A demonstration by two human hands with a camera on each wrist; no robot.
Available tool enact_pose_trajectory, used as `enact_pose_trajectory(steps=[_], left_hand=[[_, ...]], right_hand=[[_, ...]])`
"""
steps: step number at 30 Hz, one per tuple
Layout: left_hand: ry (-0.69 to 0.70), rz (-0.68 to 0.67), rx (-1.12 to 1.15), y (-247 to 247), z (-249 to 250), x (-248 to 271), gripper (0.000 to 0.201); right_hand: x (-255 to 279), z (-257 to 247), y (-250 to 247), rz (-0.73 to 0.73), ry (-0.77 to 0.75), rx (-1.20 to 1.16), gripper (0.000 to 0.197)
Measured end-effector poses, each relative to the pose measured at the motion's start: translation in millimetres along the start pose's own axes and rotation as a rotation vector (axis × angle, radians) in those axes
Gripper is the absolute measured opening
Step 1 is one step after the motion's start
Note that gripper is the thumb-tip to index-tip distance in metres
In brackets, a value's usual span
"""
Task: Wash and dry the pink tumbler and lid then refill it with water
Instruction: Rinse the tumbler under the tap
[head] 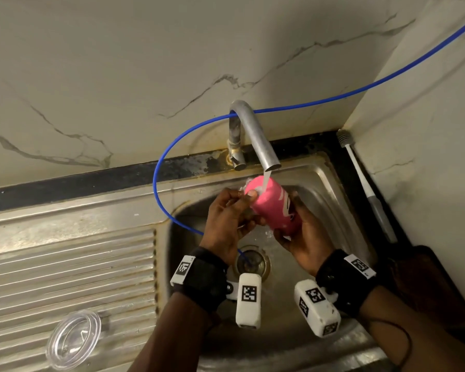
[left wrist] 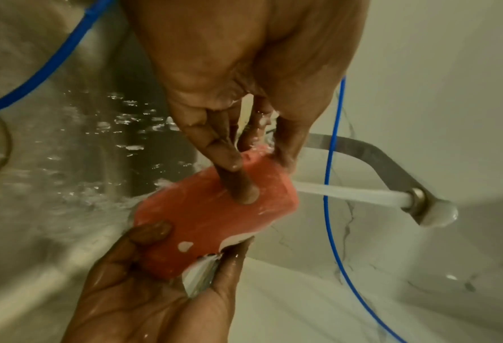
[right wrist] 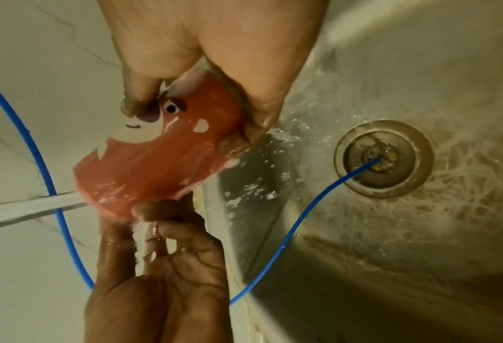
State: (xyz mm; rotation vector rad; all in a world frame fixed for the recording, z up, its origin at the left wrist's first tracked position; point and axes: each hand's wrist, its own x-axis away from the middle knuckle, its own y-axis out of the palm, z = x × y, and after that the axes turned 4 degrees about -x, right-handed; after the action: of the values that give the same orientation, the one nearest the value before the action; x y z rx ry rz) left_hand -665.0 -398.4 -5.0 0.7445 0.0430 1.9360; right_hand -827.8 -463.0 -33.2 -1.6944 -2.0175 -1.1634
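While my right hand grips the tumbler by its mouth, it's tilted base-up under the tap, left hand pinching that end.

Pink tumbler, white animal-face print; blue hose; clear lid; grey-veined white wall.

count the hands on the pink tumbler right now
2. The left hand grips the pink tumbler near its end under the running tap; the right hand cups its other end.

Dim warm light throughout; both wrist views soft and edge-warped, dark shadow in their corners
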Motion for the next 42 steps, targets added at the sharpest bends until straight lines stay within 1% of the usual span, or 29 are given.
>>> enact_pose_trajectory(steps=[3,6,9,11,12,14,16,18,20,23,25,27,28,30,32,34,37,42], left_hand=[[0.020,0.026,-0.074,1.7,3.5,0.2,0.013],[0.053,0.079,-0.113,-3.0,2.7,5.3,0.015],[0.078,0.138,-0.100,-13.7,2.9,14.7,0.017],[0.096,0.144,-0.126,-20.4,2.1,19.8,0.028],[0.121,0.133,-0.173,-23.8,0.5,20.8,0.038],[0.200,0.102,-0.341,-29.9,-5.4,20.3,0.062],[0.264,0.097,-0.508,-33.5,-12.0,20.1,0.074],[0.311,0.142,-0.595,-33.5,-16.2,22.9,0.076],[0.353,0.196,-0.620,-32.9,-18.8,28.5,0.072],[0.394,0.184,-0.653,-34.7,-21.8,41.3,0.074],[0.406,0.164,-0.682,-34.1,-20.9,51.6,0.077],[0.420,0.166,-0.721,-33.0,-17.4,60.7,0.077],[0.427,0.169,-0.740,-32.8,-15.4,64.8,0.077],[0.440,0.170,-0.772,-33.3,-12.4,71.2,0.077],[0.453,0.171,-0.790,-33.7,-9.6,76.9,0.079],[0.468,0.175,-0.813,-32.2,-5.9,83.4,0.080],[0.491,0.175,-0.821,-28.0,1.9,94.9,0.081],[0.483,0.112,-0.840,-21.5,15.6,110.4,0.084]], right_hand=[[1.1,7.1,2.3,0.035,0.051,-0.026,0.054],[2.1,10.5,10.5,0.029,0.117,-0.009,0.051],[5.2,10.8,22.2,-0.043,0.154,0.041,0.051],[6.3,10.2,30.3,-0.055,0.141,0.047,0.049],[6.0,9.9,32.8,-0.047,0.127,0.049,0.049],[8.1,8.5,35.1,-0.046,0.115,0.070,0.049],[14.2,9.4,32.0,-0.066,0.137,0.145,0.049],[22.0,12.8,24.5,-0.082,0.177,0.241,0.049],[31.4,16.3,16.5,-0.078,0.203,0.313,0.049],[45.4,21.3,7.9,-0.059,0.185,0.435,0.049],[54.5,22.4,4.5,-0.044,0.123,0.536,0.041],[58.9,21.2,3.0,-0.036,-0.002,0.637,0.031],[59.7,20.8,2.2,-0.032,-0.074,0.687,0.031],[62.0,19.8,-0.1,-0.065,-0.206,0.789,0.046],[68.7,19.6,-1.6,-0.144,-0.346,0.915,0.060],[82.5,18.8,2.0,-0.215,-0.475,1.032,0.068],[102.3,19.3,14.1,-0.281,-0.613,1.026,0.074],[117.3,22.0,30.8,-0.253,-0.681,0.879,0.076]])
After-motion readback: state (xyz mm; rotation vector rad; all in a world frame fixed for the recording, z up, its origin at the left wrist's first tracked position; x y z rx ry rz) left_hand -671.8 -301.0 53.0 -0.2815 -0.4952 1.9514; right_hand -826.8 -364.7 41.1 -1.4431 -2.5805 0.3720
